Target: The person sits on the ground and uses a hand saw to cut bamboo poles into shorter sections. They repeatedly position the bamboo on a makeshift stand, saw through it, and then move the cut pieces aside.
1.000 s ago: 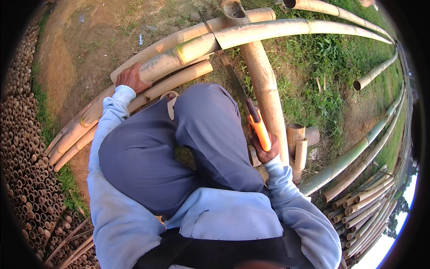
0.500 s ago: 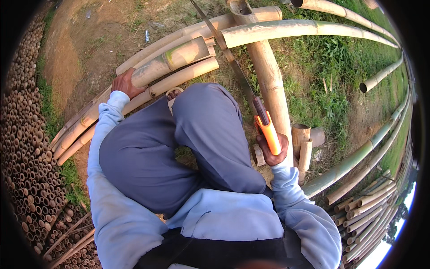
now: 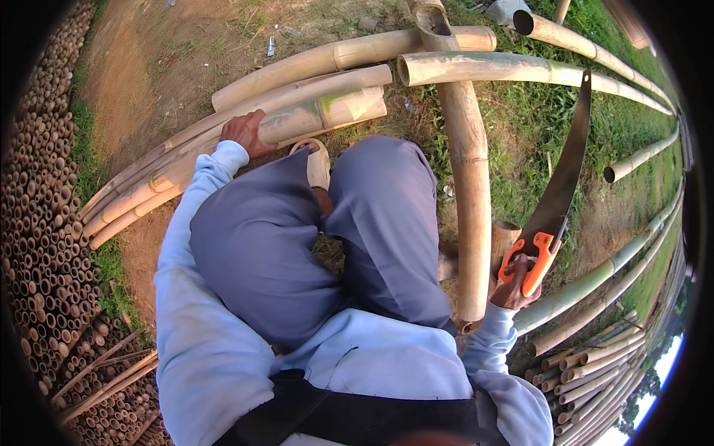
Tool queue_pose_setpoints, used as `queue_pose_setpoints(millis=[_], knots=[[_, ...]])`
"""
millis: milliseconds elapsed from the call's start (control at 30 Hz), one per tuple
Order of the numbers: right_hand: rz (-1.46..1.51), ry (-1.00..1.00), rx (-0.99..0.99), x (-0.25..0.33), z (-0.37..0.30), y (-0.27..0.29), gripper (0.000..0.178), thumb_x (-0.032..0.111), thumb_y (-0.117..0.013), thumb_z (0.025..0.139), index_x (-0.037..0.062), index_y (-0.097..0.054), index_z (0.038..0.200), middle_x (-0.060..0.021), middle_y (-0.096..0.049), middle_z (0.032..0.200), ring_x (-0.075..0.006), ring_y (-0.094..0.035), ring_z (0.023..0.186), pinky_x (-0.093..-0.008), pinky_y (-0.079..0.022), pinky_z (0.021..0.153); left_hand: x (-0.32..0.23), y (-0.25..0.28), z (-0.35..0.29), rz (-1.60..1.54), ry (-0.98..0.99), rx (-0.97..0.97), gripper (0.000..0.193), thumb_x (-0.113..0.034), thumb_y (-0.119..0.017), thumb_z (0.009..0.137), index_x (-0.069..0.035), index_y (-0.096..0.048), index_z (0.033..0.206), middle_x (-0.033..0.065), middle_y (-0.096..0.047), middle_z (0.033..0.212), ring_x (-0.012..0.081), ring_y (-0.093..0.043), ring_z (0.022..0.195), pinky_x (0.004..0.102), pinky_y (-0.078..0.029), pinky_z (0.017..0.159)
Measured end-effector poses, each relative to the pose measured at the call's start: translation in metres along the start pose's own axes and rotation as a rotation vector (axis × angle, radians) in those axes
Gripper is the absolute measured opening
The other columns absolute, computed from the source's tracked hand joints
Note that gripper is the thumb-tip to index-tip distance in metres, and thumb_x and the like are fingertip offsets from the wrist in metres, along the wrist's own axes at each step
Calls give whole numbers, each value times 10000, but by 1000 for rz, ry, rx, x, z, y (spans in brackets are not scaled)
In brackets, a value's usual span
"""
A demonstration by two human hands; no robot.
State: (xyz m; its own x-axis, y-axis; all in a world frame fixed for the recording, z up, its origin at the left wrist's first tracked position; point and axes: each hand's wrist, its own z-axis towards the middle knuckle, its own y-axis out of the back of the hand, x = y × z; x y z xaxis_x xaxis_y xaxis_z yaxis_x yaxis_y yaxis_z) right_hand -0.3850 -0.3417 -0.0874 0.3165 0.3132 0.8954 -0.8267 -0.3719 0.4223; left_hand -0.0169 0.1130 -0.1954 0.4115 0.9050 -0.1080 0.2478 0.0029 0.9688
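My right hand [image 3: 516,290] is closed round the orange handle of a pruning saw [image 3: 563,175]. The saw's long dark curved blade points away and to the right, apart from any bamboo. My left hand [image 3: 248,134] grips a thick cut bamboo pole [image 3: 297,119] at the left, its fingers bent over the top. That pole lies among several similar bamboo pieces [image 3: 141,201]. Just right of their cut ends is the open end of another bamboo pole [image 3: 476,67], which rests across an upright-running bamboo support [image 3: 468,163].
A big stack of bamboo [image 3: 52,245], cut ends showing, lines the left side. Long poles [image 3: 587,286] lie at the right, with a bundle [image 3: 595,372] below them. Short offcuts [image 3: 503,241] stand by the support's near end. A grey block [image 3: 509,10] lies at the far right.
The saw has swung right, away from the bamboo pole's end, and its blade now shows broadside. The bamboo pieces under my left hand have shifted, and a gap separates them from the pole across the support.
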Motion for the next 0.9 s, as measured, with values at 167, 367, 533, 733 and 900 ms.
queue_pose_setpoints(millis=[167,367,533,733,900], knots=[[119,-50,-9,-38,14,-8,153,65,-629,942,53,-570,802,-7,-541,695,-95,-485,632,-264,-397,606,-9,-12,-9,-43,1,-93,699,-426,-868,630,-79,-597,1173,193,-697,1083,404,-650,1039,495,-503,923],[-359,6,39,-80,17,-34,303,144,-690,920,-5,-590,1163,-134,-634,861,-268,-628,766,-381,-512,716,-1,-40,-18,-31,-41,-160,676,-427,-877,637,-79,-600,1146,176,-682,1066,391,-645,1027,475,-493,928],[-644,111,235,-86,27,-50,572,277,-754,889,-2,-551,1346,-282,-686,1067,-462,-675,971,-513,-509,803,-4,-71,-32,-30,-87,-333,708,-444,-886,638,-80,-590,1167,154,-664,1088,370,-633,1060,462,-481,940],[-532,147,485,-83,35,-46,513,184,-775,840,-37,-580,1260,-242,-666,1246,-395,-629,1207,-447,-502,1007,-21,-71,-32,-80,-16,-377,683,-402,-896,623,-87,-576,1138,150,-640,1119,356,-613,1103,451,-467,964],[-670,123,542,-59,32,-49,525,167,-796,813,-13,-571,1252,-235,-633,1266,-405,-637,1170,-458,-509,994,-24,-64,-21,-57,68,-267,729,-394,-911,602,-89,-559,1162,134,-598,1195,333,-568,1178,438,-435,1005]])
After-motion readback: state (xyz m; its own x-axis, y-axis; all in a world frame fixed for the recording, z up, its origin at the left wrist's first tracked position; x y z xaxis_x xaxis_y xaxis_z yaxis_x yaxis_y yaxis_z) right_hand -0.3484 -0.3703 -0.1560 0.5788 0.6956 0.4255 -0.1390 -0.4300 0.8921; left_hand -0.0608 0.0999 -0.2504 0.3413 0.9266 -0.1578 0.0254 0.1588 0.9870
